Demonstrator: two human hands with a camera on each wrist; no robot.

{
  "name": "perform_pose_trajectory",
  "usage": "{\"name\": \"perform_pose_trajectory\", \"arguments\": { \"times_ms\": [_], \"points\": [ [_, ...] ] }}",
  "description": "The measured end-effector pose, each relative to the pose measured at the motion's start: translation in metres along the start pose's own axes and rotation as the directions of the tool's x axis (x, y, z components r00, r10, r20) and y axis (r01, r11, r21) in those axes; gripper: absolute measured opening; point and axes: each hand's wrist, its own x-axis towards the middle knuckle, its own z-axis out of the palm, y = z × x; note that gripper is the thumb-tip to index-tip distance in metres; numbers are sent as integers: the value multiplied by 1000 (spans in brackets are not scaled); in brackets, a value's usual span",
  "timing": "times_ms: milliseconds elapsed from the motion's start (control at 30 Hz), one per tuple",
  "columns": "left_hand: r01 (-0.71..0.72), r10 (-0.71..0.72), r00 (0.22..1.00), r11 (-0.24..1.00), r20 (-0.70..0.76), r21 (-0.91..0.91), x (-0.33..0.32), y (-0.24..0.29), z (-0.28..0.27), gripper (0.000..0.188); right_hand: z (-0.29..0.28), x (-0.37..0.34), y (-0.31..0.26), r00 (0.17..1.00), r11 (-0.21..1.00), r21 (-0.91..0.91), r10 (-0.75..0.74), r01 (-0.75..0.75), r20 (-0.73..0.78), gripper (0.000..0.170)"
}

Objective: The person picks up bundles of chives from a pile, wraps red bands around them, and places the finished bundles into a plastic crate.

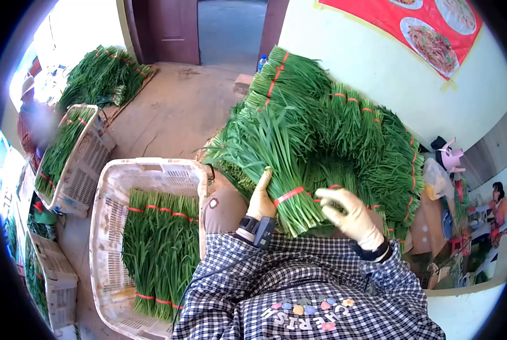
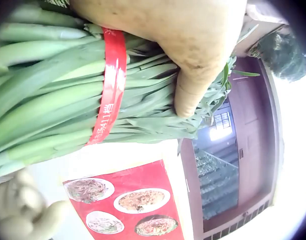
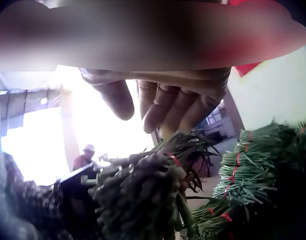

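Pale wall [image 1: 372, 68], brownish floor [image 1: 157, 122], maroon door [image 1: 171, 34], red food poster [image 1: 421, 25].

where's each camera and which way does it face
Head: on the head, facing forward and down at the left hand, right hand and held bundle; checked sleeves show.
Left wrist: on that wrist, facing poster and doorway past the bundle; both hands show.
Right wrist: on that wrist, facing the bundle's stem ends; right hand shows.
Shared: head and left wrist show the poster.
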Motion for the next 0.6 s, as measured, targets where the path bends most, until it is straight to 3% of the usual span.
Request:
{"name": "perform_pose_trajectory", "arguments": {
  "times_ms": [33, 67, 100, 200, 267, 333, 400, 433, 500, 567, 600],
  "points": [
    [4, -4, 1000, 1000, 12, -11, 0, 1, 2, 43, 1, -3, -7, 988, 988, -137, -58, 77, 141, 43],
    [20, -20, 999, 1000, -29, -7, -2, 2, 4, 42, 10, -3, -10, 977, 967, -173, -166, 188, 136, 38],
    [23, -23, 999, 1000, -30, -9, -1, 1, 4, 42, 16, -4, -10, 977, 932, -309, -148, 190, 156, 35],
    [11, -11, 1000, 1000, -29, 4, 1, -2, 4, 42, 23, 2, 0, 962, 866, -420, -241, 273, 128, 26],
    [-5, 5, 999, 1000, -33, -16, -2, 0, 10, 42, 23, 4, 12, 942, 842, -473, -115, 260, 314, 18],
    [-14, 13, 998, 1000, -60, -21, -7, 5, 15, 44, 23, -3, 19, 935, 871, -430, -84, 237, 345, 17],
    [-41, 35, 993, 998, -116, -50, -14, 12, 29, 50, 19, -22, 27, 904, 942, -312, 24, 123, 427, 26],
    [-51, 42, 993, 996, -112, -74, -16, 15, 32, 53, 14, -27, 25, 842, 929, -360, 129, 81, 523, 30],
    [-85, 77, 994, 991, -78, -103, 8, 14, -2, 55, 4, -31, 15, 897, 953, -291, 56, 83, 438, 33],
    [-97, 91, 993, 992, -69, -82, 6, 14, -3, 53, 3, -17, -14, 981, 938, -326, -58, 116, 183, 29],
    [-108, 105, 993, 992, -56, -58, 6, 15, -2, 52, 5, -7, -22, 963, 863, -426, -248, 270, 109, 24]
  ]
}}
